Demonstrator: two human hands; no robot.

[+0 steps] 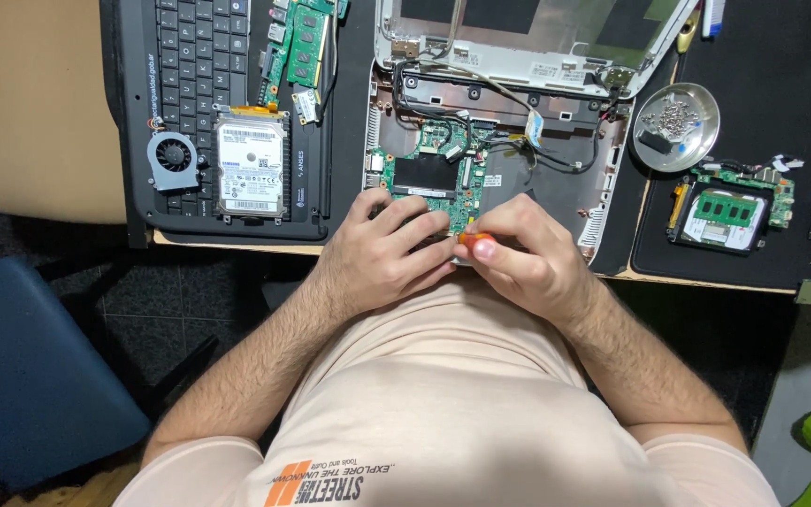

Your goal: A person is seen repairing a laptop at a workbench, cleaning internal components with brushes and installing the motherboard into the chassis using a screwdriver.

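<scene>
Head view: left hand (389, 252) flat on green circuit board (443, 174) of opened laptop (499, 141); right hand (523, 253) gripping orange-handled screwdriver (474, 239); hard drive (251, 176) far left on counter (237, 246).

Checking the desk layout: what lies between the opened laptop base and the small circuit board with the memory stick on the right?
In the head view, a round metal dish holding screws sits between the laptop base and the circuit board, on the black mat.

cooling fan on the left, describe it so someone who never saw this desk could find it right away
Start at the black keyboard lying on the desk's left side. On its lower part sits a silver hard drive; the cooling fan lies just left of it, touching its edge. It is small, round, grey-framed with black blades, the only round part there.
</scene>
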